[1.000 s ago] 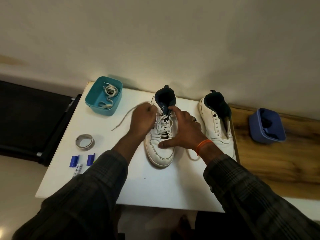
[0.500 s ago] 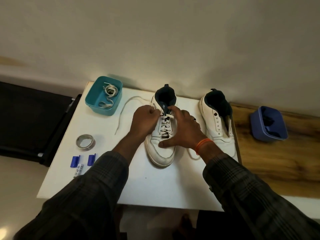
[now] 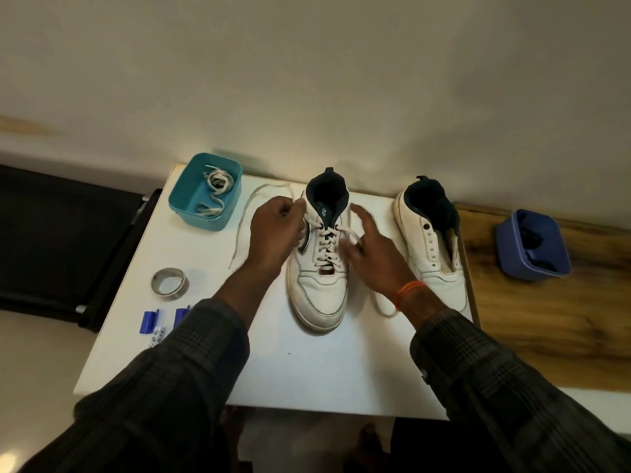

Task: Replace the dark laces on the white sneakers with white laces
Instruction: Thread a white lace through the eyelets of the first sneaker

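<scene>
White lace [image 3: 251, 213] pinched by the left hand [image 3: 277, 227] beside the laced sneaker [image 3: 321, 264], right hand [image 3: 370, 249] held relaxed, fingers spread, at its other side, unlaced sneaker [image 3: 430, 240] further right, teal tub [image 3: 205, 191] beyond the left hand, all on the table [image 3: 307, 370].

White table [image 3: 307, 370] w/ 2 sneakers [image 3: 319, 268], teal bin [image 3: 205, 213], tape roll [image 3: 169, 282].

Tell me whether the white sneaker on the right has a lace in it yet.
No, the right-hand white sneaker shows bare eyelets and an open front, with no lace threaded.
</scene>
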